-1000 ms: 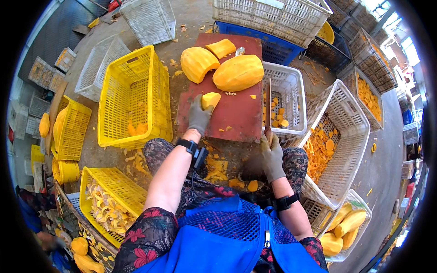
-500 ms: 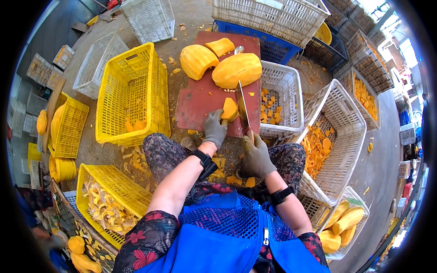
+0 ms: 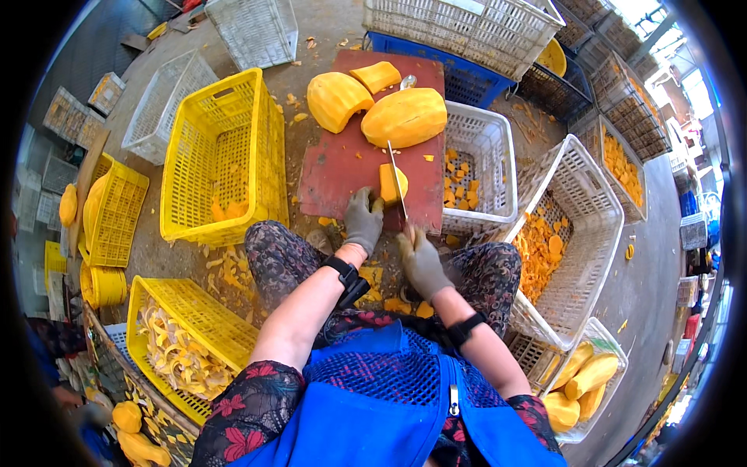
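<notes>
My right hand, in a grey-green glove, grips a knife by its handle. The blade points away from me and lies against the right part of a peeled orange pumpkin piece. With bent gloved fingers, my left hand holds that piece at its near left edge. Both are over a worn red cutting board. Farther up the board sit a large peeled pumpkin, a cut pumpkin half, a smaller chunk and a metal spoon.
Left of the board stands a yellow crate with a few pieces. On the right, a white crate contains cubes and a larger white crate holds orange scraps. A tilted yellow crate of peelings is near left; whole peeled pumpkins lie near right.
The knife has shifted left from beside the pumpkin piece onto its right part, my right hand moving left with it. My left hand stays at the piece's near edge.
</notes>
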Demonstrator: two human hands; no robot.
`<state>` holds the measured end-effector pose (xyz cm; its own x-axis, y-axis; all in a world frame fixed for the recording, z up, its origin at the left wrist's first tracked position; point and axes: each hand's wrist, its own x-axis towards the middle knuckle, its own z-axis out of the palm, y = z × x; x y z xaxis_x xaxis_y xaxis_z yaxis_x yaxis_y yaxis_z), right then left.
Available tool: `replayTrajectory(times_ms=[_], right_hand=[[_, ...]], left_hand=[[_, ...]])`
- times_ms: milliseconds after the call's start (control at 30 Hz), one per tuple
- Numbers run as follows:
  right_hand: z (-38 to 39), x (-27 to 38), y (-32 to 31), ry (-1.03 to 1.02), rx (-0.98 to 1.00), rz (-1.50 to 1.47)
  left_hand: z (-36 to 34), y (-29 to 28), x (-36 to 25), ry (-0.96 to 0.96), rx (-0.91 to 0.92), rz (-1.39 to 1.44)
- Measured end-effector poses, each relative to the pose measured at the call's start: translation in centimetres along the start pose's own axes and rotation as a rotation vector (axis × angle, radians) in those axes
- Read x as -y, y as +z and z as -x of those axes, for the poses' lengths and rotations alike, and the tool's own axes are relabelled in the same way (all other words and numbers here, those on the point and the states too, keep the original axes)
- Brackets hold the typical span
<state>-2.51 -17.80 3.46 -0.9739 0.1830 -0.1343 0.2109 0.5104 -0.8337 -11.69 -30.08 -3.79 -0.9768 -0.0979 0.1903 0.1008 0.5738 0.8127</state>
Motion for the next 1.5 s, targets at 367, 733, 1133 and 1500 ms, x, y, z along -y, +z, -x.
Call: replayTrajectory(times_ms=[367, 733, 1133, 1500], right_hand=[[1.6, 2.3, -2.6, 0.181, 0.148, -0.449], [0.4, 1.7, -5.5, -0.088, -0.138, -0.472], [0.7, -2.1, -4.5, 0.070, -0.052, -0.332], [-1.1, 2.3, -6.0, 0.054, 0.153, -0.133]], left_hand=[[-1.3, 1.1, -1.8, -0.035, 0.148, -0.154], [-0.7, 2.0, -5.1, 0.014, 0.096, -0.461], [-6.0, -0.9, -1.7, 0.362, 0.417, -0.461], [-5.8, -1.7, 0.3, 0.209, 0.338, -0.191]])
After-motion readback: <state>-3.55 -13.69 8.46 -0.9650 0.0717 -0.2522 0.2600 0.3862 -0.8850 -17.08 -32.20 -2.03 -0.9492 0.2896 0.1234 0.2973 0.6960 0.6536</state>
